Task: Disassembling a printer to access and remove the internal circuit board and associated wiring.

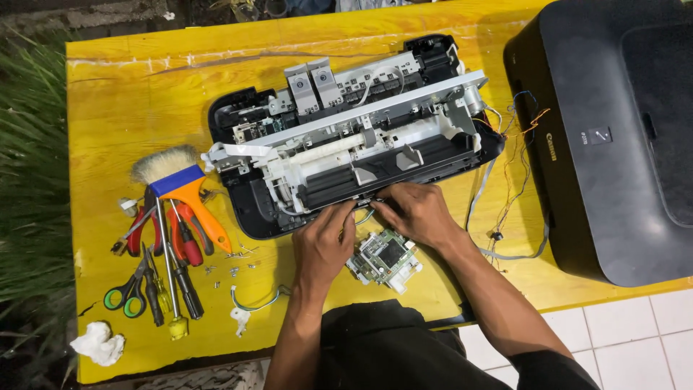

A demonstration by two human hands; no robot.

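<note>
Centrally, opened black-and-white plastic printer chassis on yellow table. Left hand & right hand touch its front edge, fingers curled narrow, pinching smth small, can't tell what. Green circuit board just below hands.

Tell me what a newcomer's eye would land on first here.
The bright yellow table stands out, with an opened printer lying stripped at its centre. Both hands, left hand and right hand, work at its front edge, above a small circuit board. A brush, pliers, screwdrivers and scissors lie at the left.
</note>
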